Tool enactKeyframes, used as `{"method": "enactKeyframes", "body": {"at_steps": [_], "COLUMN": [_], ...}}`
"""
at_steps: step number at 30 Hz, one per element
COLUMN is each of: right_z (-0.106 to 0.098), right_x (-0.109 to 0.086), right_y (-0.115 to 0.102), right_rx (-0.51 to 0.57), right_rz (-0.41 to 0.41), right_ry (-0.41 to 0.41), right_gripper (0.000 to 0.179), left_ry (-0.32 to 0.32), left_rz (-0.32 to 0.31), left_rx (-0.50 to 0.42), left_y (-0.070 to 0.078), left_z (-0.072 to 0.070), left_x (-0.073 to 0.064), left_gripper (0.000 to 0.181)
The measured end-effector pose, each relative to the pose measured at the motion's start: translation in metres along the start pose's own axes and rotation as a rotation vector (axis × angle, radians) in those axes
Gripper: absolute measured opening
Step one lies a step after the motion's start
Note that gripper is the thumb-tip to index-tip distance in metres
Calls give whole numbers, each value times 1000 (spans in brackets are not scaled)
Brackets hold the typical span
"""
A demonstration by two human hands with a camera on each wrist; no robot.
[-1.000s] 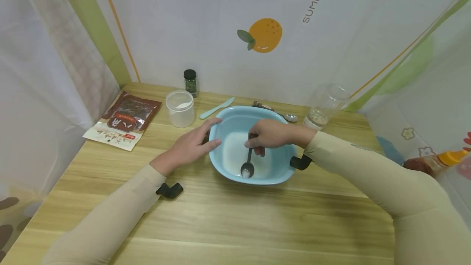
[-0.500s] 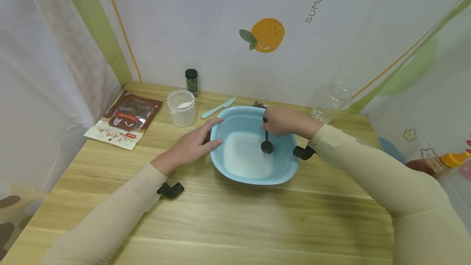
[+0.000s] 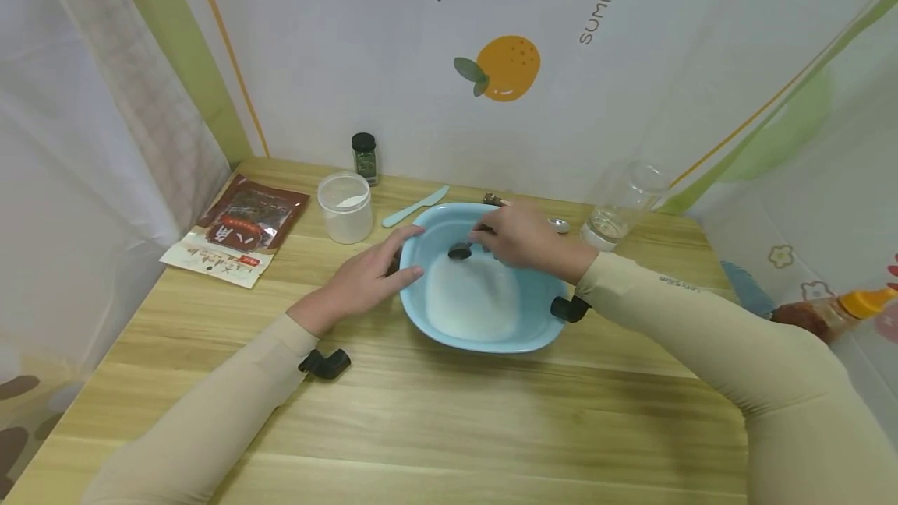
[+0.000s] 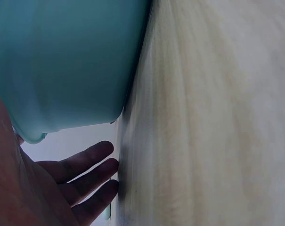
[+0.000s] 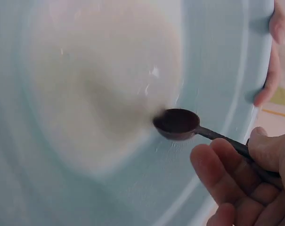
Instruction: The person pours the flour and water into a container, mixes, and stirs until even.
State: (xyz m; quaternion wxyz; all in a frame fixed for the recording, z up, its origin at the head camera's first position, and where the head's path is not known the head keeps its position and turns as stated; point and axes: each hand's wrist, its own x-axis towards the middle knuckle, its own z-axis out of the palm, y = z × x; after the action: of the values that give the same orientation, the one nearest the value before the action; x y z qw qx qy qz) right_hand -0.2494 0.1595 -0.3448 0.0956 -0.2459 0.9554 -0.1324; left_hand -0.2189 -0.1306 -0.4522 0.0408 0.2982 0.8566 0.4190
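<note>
A light blue plastic basin (image 3: 412, 310) stands on the wooden table, holding milky white liquid (image 3: 471, 306). My left hand (image 3: 361, 280) is at its left side, thumb and index finger resting over the rim. In the left wrist view the other fingers (image 4: 88, 181) stretch out relaxed, apart from the basin wall. Over the basin's far part, my right hand (image 3: 525, 236) pinches the handle of a dark spoon (image 5: 177, 123) between thumb and fingers. The spoon's bowl is at the far edge of the liquid and looks wet inside.
Left of the basin are a brown and cream food packet (image 3: 238, 228), a clear jar of white powder (image 3: 346, 213), a small black-capped jar (image 3: 365, 158) and a pale blue knife (image 3: 415, 206). Behind it lies a metal spoon (image 3: 558, 225); a tall glass (image 3: 617, 213) stands at right.
The spoon has moved around in the basin: from the near side to the far right, then left to the far edge of the liquid. My left hand has stayed at the rim.
</note>
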Motion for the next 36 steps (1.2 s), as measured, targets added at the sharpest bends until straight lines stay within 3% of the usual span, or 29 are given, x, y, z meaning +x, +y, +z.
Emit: {"method": "enactKeyframes", "body": {"at_steps": [7,14,19,24,33,36], "right_z": [3,-7,-17,-26,-23,-21], "right_x": [-5,-8,-9,-8,-6,-7], "right_y": [-3,5,15,20,18,17], "right_rx": [193,196,128,33,81,104], "right_rz": [-96,-219,-179,-133,-80,-92], "right_ry": [-158,-367,-485,-433,-206,-224], "right_gripper": [26,25,26,23,26,25], "left_ry": [1,6,8,8,10,7], "left_rz": [-14,-6,-8,-4,-8,-8], "left_rx": [8,19,25,19,14,15], "left_y": [1,0,0,0,-1,-1], "left_z": [0,-1,-1,-1,0,-1], "left_x": [0,-1,-1,-1,-1,-1], "left_gripper": [69,71,70,70,70,70]}}
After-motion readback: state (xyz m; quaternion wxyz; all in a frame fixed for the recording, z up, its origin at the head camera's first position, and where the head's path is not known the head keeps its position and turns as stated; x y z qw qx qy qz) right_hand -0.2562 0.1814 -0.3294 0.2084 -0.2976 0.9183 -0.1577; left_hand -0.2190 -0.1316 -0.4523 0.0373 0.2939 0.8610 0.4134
